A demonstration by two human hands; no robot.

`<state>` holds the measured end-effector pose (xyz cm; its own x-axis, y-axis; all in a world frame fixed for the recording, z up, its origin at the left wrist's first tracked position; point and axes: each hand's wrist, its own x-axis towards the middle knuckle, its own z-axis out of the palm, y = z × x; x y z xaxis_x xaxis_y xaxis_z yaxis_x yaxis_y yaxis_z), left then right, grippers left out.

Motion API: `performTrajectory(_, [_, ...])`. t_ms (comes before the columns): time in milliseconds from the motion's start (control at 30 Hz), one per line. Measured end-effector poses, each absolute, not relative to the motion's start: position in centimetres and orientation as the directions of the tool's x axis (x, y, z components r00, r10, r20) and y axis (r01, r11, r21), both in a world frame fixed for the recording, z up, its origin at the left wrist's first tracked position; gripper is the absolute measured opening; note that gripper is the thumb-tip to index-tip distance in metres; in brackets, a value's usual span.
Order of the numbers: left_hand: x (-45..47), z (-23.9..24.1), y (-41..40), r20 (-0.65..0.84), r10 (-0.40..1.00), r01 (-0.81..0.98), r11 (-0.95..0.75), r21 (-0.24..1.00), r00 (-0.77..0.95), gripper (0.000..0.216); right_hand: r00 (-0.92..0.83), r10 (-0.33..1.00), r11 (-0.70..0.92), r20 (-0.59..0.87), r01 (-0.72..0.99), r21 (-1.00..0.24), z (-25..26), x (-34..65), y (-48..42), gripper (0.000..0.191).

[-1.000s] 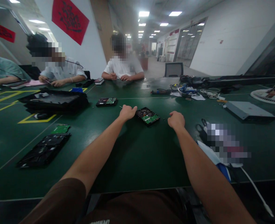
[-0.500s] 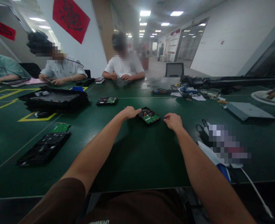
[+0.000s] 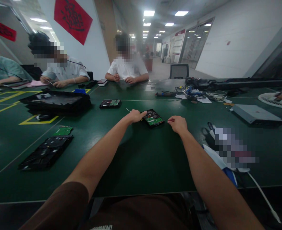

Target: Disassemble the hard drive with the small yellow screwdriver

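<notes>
A hard drive [image 3: 153, 118] with a green circuit board lies on the green table in front of me. At its left edge, my left hand [image 3: 135, 116] is closed around a screwdriver [image 3: 128, 110], whose thin shaft sticks out to the upper left; most of its handle is hidden by the fingers. The left thumb reaches the drive's edge. Just right of the drive, apart from it, my right hand [image 3: 178, 124] has its fingertips pinched together. Whatever they hold, if anything, is too small to make out.
Left, a black drive casing [image 3: 46, 152] lies beside a loose green circuit board [image 3: 63, 130]. Farther back are stacked black trays [image 3: 56, 101] and another hard drive [image 3: 110, 103]. A grey metal box [image 3: 257, 114] and tangled cables [image 3: 193, 92] lie right. Several people sit opposite.
My left hand has turned a little and shifted slightly right, so more of the screwdriver shaft shows. My right hand is nearly still beside the hard drive.
</notes>
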<state>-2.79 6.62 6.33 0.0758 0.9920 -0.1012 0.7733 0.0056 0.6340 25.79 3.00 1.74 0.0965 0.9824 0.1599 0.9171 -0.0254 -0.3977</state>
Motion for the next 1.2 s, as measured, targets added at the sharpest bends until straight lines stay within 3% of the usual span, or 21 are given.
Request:
performTrajectory(400, [-3.6,3.9,8.2,-0.037,0.998,0.809,-0.022,0.588,0.054,0.051,0.099,0.978,-0.031,0.182,0.939,-0.342,2.0,25.1,2.8,0.014])
performTrajectory(667, [-4.0,2.9,8.9,-0.012,0.997,0.795,-0.058,0.604,0.082,0.042,0.07,0.915,0.143,0.396,0.864,-0.483,2.5,22.8,2.0,0.016])
performTrajectory(933, [-4.0,2.8,8.8,-0.006,0.992,0.795,-0.096,0.6,0.124,0.053,0.071,0.928,0.165,0.366,0.803,-0.573,2.7,21.4,1.1,0.015])
performTrajectory(1200, [-4.0,2.8,8.6,-0.007,0.987,0.803,-0.126,0.583,0.16,0.052,0.06,0.928,0.163,0.367,0.821,-0.547,2.7,21.5,1.2,0.013])
